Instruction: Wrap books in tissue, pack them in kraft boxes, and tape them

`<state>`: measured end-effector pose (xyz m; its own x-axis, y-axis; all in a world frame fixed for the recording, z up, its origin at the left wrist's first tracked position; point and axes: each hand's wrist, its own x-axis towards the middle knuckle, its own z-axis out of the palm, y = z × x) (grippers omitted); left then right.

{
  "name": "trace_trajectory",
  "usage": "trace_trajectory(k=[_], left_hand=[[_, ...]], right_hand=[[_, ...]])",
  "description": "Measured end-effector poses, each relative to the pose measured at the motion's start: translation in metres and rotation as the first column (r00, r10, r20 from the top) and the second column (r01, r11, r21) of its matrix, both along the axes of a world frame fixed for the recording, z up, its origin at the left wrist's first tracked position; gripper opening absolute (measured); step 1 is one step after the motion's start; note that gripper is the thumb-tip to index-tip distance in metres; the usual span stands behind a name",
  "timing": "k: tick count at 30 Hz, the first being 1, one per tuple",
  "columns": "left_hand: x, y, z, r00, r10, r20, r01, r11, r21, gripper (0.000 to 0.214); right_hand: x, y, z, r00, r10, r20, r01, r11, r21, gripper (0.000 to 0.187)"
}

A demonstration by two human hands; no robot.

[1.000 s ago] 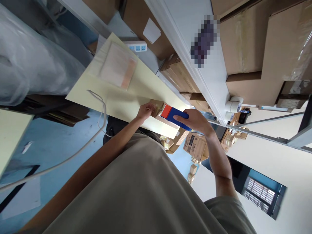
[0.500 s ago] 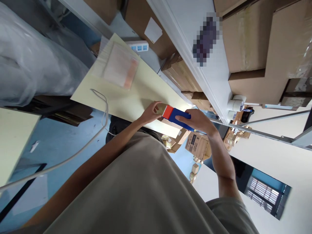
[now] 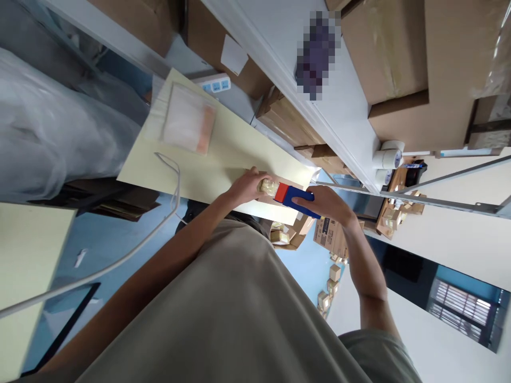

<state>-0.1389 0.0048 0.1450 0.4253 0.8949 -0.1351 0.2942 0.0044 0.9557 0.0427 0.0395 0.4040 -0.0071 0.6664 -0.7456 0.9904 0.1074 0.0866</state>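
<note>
Blue tape dispenser (image 3: 298, 199), gripped by right hand (image 3: 325, 202), faces left hand (image 3: 246, 188) clasping a box (image 3: 270, 199).

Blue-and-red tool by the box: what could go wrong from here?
The left hand is close to the red end of the blue-and-red tool, so a slip of the right hand might nick it. The cardboard box lies near the edge of the table; a hard push could shift it off. The white cable hanging over the side might snag the left arm.

the right hand (image 3: 328, 202) grips a blue-and-red tape dispenser (image 3: 292, 193) near the left hand (image 3: 247, 188).
</note>
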Motion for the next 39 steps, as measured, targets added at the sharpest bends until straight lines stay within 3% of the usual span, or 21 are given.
trace_trajectory(k=[6,10,13,17,20,22,28,32,35,39], left_hand=[[-0.008,-0.010,-0.001,0.994,-0.097,-0.044,0.098,0.995,0.028,0.063],[-0.002,-0.017,-0.002,0.992,-0.076,-0.103,0.084,0.994,0.075,0.062],[0.004,-0.024,0.003,0.982,-0.043,-0.185,0.059,0.995,0.084,0.063],[0.017,-0.036,0.018,0.934,0.004,-0.356,0.067,0.980,0.188,0.079],[0.035,-0.042,0.027,0.880,-0.046,-0.472,0.193,0.944,0.268,0.119],[0.047,-0.044,0.027,0.831,-0.097,-0.548,0.289,0.917,0.276,0.131],[0.069,-0.045,0.019,0.698,-0.074,-0.712,0.356,0.899,0.254,0.102],[0.071,-0.045,0.025,0.635,-0.084,-0.768,0.382,0.898,0.217,0.096],[0.070,-0.044,0.032,0.590,-0.099,-0.801,0.397,0.900,0.181,0.102],[0.066,-0.042,0.037,0.545,-0.118,-0.830,0.419,0.896,0.148,0.113]], right_hand=[[0.042,-0.004,-0.043,0.996,-0.083,0.018,0.085,0.984,-0.159,0.056],[0.060,-0.004,-0.070,0.996,-0.086,-0.033,0.078,0.979,-0.187,0.053],[0.068,-0.006,-0.081,0.993,-0.096,-0.074,0.081,0.979,-0.189,0.051],[0.078,-0.012,-0.087,0.987,-0.086,-0.134,0.063,0.983,-0.171,0.051],[0.086,-0.017,-0.093,0.984,-0.028,-0.174,0.007,0.993,-0.122,0.052],[0.091,-0.019,-0.098,0.980,0.000,-0.199,-0.020,0.995,-0.099,0.054],[0.107,-0.022,-0.102,0.962,0.008,-0.275,-0.038,0.994,-0.103,0.057],[0.130,-0.023,-0.100,0.919,-0.011,-0.394,-0.042,0.991,-0.124,0.052],[0.170,-0.023,-0.093,0.894,-0.074,-0.443,-0.009,0.983,-0.182,0.056],[0.243,-0.017,-0.077,0.909,-0.127,-0.396,0.014,0.961,-0.275,0.066]])
